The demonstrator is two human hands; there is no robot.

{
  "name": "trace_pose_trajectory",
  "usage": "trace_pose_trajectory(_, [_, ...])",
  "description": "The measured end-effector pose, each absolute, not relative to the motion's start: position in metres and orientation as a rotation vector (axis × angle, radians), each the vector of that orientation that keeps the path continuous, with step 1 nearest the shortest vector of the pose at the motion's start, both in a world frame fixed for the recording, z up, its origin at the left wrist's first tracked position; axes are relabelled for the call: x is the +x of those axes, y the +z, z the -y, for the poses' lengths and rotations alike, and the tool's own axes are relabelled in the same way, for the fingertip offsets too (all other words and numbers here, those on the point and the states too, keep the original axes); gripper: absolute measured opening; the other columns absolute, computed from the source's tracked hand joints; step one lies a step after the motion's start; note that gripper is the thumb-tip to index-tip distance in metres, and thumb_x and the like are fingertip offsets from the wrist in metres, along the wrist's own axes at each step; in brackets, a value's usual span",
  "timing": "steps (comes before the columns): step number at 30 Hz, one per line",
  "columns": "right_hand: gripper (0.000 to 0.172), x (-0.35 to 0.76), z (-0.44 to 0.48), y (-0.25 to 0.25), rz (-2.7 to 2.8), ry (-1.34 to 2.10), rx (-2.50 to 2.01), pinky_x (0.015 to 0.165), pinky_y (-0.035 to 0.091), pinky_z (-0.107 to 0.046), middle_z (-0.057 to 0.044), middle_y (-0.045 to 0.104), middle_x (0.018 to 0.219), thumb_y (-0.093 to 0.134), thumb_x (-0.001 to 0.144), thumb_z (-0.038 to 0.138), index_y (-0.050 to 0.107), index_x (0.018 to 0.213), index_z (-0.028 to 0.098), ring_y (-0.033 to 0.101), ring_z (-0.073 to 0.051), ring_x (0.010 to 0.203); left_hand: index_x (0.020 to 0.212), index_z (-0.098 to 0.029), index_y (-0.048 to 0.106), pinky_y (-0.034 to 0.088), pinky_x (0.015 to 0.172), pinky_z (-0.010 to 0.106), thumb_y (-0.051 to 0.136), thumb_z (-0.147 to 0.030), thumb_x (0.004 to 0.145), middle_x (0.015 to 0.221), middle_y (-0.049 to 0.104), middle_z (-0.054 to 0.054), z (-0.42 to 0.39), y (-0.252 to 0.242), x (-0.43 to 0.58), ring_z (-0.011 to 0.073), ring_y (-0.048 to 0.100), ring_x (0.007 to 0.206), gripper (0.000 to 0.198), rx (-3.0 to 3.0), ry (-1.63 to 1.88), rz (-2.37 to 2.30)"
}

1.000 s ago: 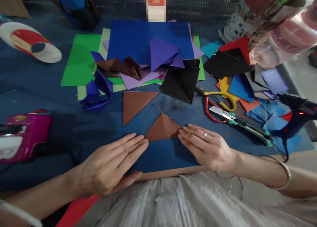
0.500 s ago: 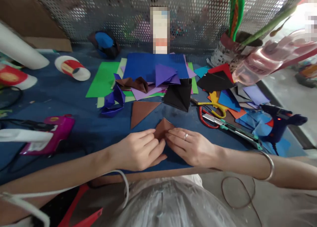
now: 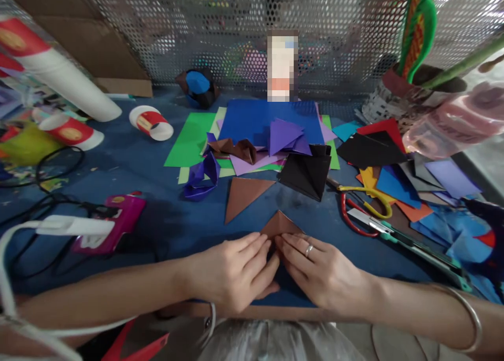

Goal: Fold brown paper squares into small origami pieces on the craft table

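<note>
A small folded brown paper (image 3: 280, 225) lies on the blue table (image 3: 165, 230) near its front edge. My left hand (image 3: 236, 272) and my right hand (image 3: 318, 272) lie side by side over its lower part, fingers stretched flat and pressing it down, fingertips meeting at the middle. Only the paper's upper point shows above the fingers. A ring sits on my right hand. A second brown paper triangle (image 3: 244, 193) lies flat just beyond, to the left.
Behind lie a black folded paper (image 3: 305, 174), purple and blue folded pieces (image 3: 200, 174), and green and blue sheets (image 3: 255, 119). Scissors (image 3: 362, 206) and a cutter (image 3: 405, 237) are right. A pink device (image 3: 114, 224) with cables is left. Paper cups (image 3: 151, 122) and a mesh wall stand behind.
My hands have come together from the triangle's two ends to its middle. The brown paper shows smaller, folded in under the fingers. The camera has tilted up, showing more of the table.
</note>
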State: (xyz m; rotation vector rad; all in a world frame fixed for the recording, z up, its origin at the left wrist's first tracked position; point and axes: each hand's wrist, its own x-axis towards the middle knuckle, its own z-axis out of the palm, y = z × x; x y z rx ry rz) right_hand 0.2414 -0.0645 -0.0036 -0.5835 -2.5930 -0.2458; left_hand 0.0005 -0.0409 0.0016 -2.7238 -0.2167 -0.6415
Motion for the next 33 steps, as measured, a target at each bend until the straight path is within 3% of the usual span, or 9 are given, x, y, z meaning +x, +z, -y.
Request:
trace_pose_trajectory(12, [0.036,0.255,0.066,-0.005,2.575,-0.137,-0.699,0.088,0.062,-0.034,-0.014,0.078,0.113,0.040,0.099,0.007,0.077,0.102,0.008,0.073,-0.022,0.101,0.095,-0.006,0.076,0.067,0.080,0.033,0.065,-0.033,0.095,0.096,0.081,0.014,0.044,-0.001,-0.003,0.0246,0.079,0.090,0.029,-2.752,-0.741,0.330])
trace_pose_trajectory(17, [0.037,0.260,0.067,-0.010,2.510,-0.206,-0.703,0.087,0.062,-0.033,-0.011,0.079,0.106,0.041,0.097,0.004,0.077,0.092,0.011,0.073,-0.021,0.096,0.094,-0.005,0.077,0.066,0.081,0.034,0.067,-0.032,0.093,0.094,0.081,0.015,0.046,-0.003,-0.005,0.0246,0.078,0.090,0.029,-2.744,-0.756,0.346])
trace_pose_trajectory(21, [0.032,0.263,0.067,-0.011,2.492,-0.250,-0.677,0.081,0.062,-0.035,-0.012,0.078,0.094,0.048,0.095,0.003,0.076,0.082,0.010,0.073,-0.022,0.089,0.088,-0.007,0.077,0.063,0.073,0.031,0.070,-0.030,0.092,0.081,0.078,0.010,0.046,-0.001,-0.006,0.0205,0.074,0.079,0.024,-2.710,-0.755,0.306])
trace_pose_trajectory(27, [0.031,0.266,0.067,-0.010,2.528,-0.266,-0.668,0.082,0.062,-0.034,-0.012,0.078,0.095,0.048,0.095,0.004,0.076,0.082,0.010,0.073,-0.021,0.089,0.084,-0.008,0.077,0.058,0.065,0.031,0.072,-0.026,0.091,0.072,0.073,0.007,0.041,0.004,-0.004,0.0181,0.069,0.070,0.020,-2.706,-0.776,0.249])
trace_pose_trajectory(33, [0.027,0.268,0.067,-0.009,2.537,-0.274,-0.691,0.074,0.058,-0.033,-0.009,0.074,0.083,0.053,0.093,0.006,0.071,0.074,0.013,0.069,-0.020,0.082,0.080,-0.009,0.075,0.054,0.057,0.031,0.076,-0.025,0.089,0.062,0.065,0.002,0.039,0.007,-0.003,0.0154,0.062,0.060,0.018,-2.723,-0.743,0.228])
